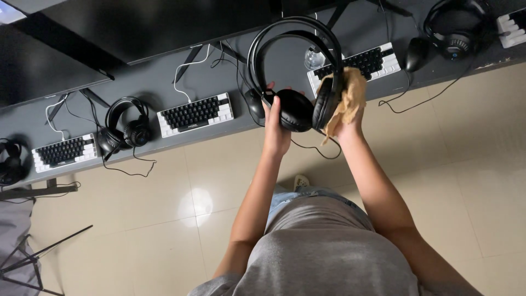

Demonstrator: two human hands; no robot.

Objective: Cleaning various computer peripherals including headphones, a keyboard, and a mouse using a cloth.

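**Headphones held up over desk edge, cloth on one ear cup**

Headphones [298,71], black, over-ear, held in mid-air in front of torso, above front edge of desk [164,82] and tiled floor [438,164]. Headband arches up and away toward monitors; ear cups point down toward wearer. Left hand [275,123] wraps the nearer ear cup from below, fingers [271,87] curled closed around its rim, thumb side on the cushion. Right hand [346,123] grips the other ear cup through a tan cloth [348,98]; fingers closed on cloth and cup, mostly hidden under the fabric. Thin black cable [312,151] hangs from headphones in a loop below the hands.

On desk, left to right: black headset at far left edge [11,161], small black-and-white keyboard [64,152], second black headset [125,129] lying just beside it, second black-and-white keyboard [195,114], black mouse [253,104] partly behind held ear cup, third keyboard [372,61] partly behind cloth, another black mouse [416,53], another black headset [455,30] at upper right, corner of a fourth keyboard [512,27] at right edge. White and black cables run across desk behind keyboards. Dark monitors [137,27] along back of desk. Clear round object near third keyboard, too small to tell.

Grey shirt [329,257] and jeans at bottom. Black tripod legs [33,257] on floor at lower left.
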